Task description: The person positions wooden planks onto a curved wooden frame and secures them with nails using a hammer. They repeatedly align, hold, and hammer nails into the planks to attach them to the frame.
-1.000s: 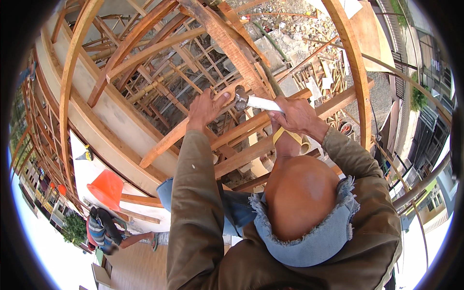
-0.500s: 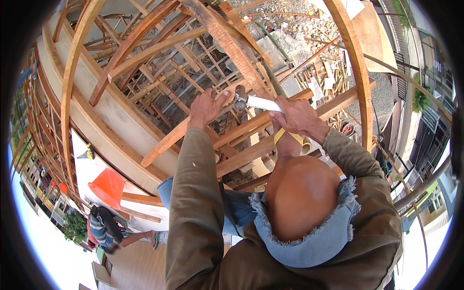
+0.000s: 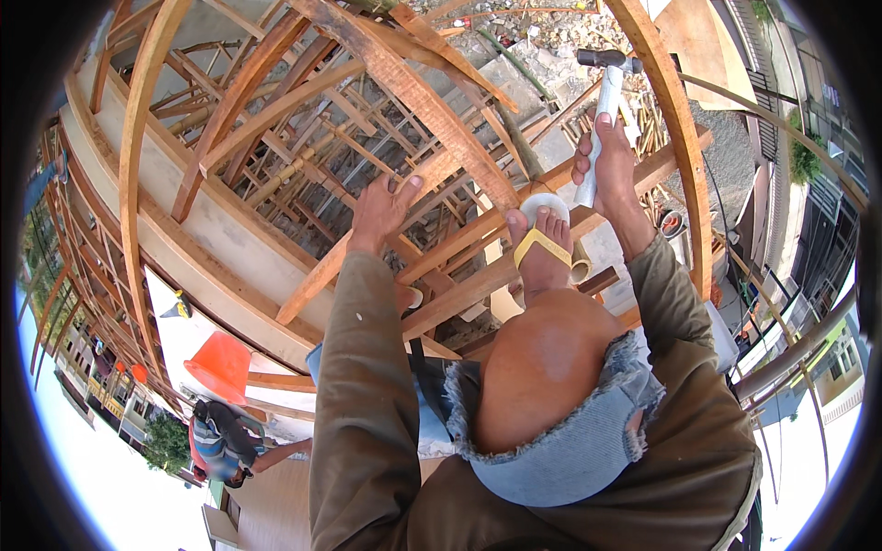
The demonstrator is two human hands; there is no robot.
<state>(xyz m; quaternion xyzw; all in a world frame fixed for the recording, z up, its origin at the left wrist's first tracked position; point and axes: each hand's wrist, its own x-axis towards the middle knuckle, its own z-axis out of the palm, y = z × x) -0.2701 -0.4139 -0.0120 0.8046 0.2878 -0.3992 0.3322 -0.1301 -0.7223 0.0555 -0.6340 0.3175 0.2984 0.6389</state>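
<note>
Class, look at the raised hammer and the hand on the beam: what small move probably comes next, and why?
Probably a downward blow: the right hand holds the hammer lifted high, while the left hand steadies a wooden beam below it.

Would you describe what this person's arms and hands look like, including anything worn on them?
Both arms wear long, loose olive-brown sleeves, creased and rather worn, reaching the wrists. The left hand and right hand are bare: no gloves, and no watch or rings that I can make out.
</note>
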